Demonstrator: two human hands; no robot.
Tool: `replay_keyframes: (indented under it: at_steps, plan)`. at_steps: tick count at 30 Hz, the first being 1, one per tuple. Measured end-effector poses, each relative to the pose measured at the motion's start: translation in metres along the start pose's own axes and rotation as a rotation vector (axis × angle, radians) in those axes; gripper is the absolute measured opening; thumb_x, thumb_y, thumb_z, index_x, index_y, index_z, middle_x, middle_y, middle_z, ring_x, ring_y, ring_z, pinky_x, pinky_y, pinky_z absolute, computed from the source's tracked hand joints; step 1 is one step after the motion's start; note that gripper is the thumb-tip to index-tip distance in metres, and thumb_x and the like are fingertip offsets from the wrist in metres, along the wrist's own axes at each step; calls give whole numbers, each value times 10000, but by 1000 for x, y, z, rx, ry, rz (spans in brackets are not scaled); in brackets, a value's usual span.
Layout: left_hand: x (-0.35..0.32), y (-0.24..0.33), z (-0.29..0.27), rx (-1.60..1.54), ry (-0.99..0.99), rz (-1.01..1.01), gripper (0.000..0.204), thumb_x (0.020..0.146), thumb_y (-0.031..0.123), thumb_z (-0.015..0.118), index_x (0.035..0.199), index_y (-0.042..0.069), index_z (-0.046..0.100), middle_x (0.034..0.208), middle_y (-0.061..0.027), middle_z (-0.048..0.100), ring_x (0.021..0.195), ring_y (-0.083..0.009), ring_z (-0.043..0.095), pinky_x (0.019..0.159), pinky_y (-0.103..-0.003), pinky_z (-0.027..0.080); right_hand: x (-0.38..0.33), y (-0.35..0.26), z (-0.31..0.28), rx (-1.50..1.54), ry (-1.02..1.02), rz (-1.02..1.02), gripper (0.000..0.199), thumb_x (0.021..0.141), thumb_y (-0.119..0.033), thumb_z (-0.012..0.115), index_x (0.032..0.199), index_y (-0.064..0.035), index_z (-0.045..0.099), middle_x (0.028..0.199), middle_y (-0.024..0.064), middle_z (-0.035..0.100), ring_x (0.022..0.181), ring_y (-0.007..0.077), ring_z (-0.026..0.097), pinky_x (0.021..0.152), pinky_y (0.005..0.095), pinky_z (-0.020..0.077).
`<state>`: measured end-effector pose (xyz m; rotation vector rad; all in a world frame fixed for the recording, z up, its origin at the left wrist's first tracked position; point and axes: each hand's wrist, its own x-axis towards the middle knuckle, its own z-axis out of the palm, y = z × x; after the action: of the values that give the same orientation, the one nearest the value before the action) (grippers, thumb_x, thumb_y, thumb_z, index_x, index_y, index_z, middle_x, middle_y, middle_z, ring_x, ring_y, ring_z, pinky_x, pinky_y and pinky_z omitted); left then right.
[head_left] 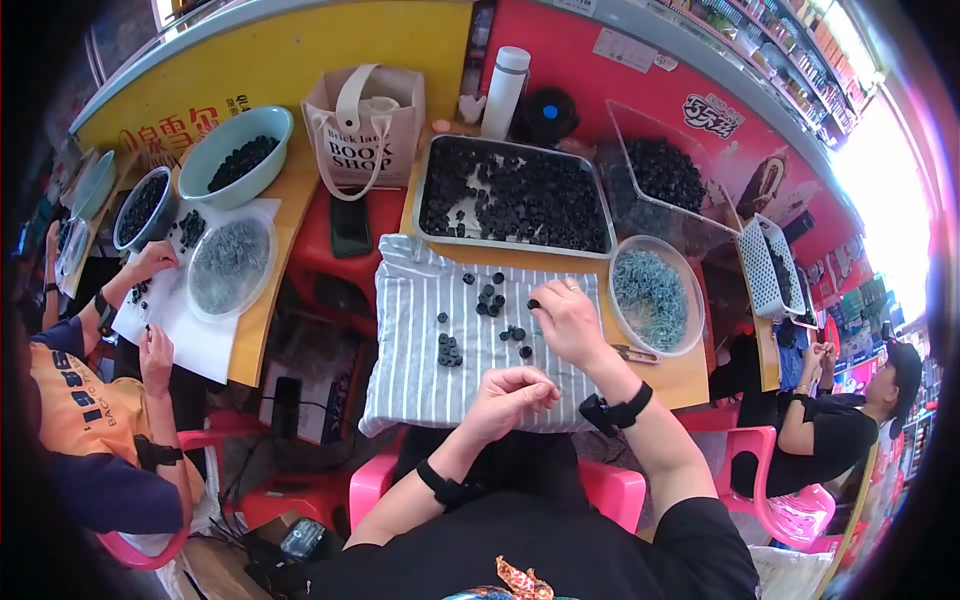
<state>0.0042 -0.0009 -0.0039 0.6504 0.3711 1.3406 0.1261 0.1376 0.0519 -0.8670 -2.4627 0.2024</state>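
My right hand [567, 318] is over the right part of a grey-and-white striped cloth [405, 345]. Its fingertips pinch a small black round part [533, 303]. Closer to me, my left hand [512, 400] hovers at the cloth's near edge with its fingers curled in; whatever they hold, if anything, is hidden. Several loose black parts [487, 300] lie on the cloth, and a tight cluster of them [449, 350] sits left of my hands. To the right stands a round clear tub [690, 335] of small blue-grey pieces [650, 298], with a small tool [636, 354] at its near side.
Behind the cloth is a metal tray [515, 243] spread with black parts. A clear bin [625, 200], a white bottle [505, 92] and a canvas bag [375, 125] stand around it. People work at left [110, 420] and right [825, 430]; the left one's table holds basins [195, 185].
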Motion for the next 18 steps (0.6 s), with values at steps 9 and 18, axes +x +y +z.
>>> replay_keyframes:
  at_steps: [9, 18]
  plan:
    - [5, -5, -2, -196, 139, 31, 386, 1001, 103, 570, 1362, -21, 509, 1096, -147, 675, 845, -180, 677, 718, -269, 535, -20, -32, -24, 376, 122, 202, 188, 746, 8, 700, 928, -37, 686, 900, 134, 670, 839, 332, 626, 765, 406, 501]
    - [8, -13, -5, -120, 128, 13, 328, 983, 36, 575, 1305, -25, 591, 1125, -83, 680, 929, -132, 655, 773, -271, 541, -82, -65, -29, 219, 251, 51, 131, 769, 23, 707, 891, -22, 690, 963, 129, 693, 865, 292, 648, 780, 374, 499]
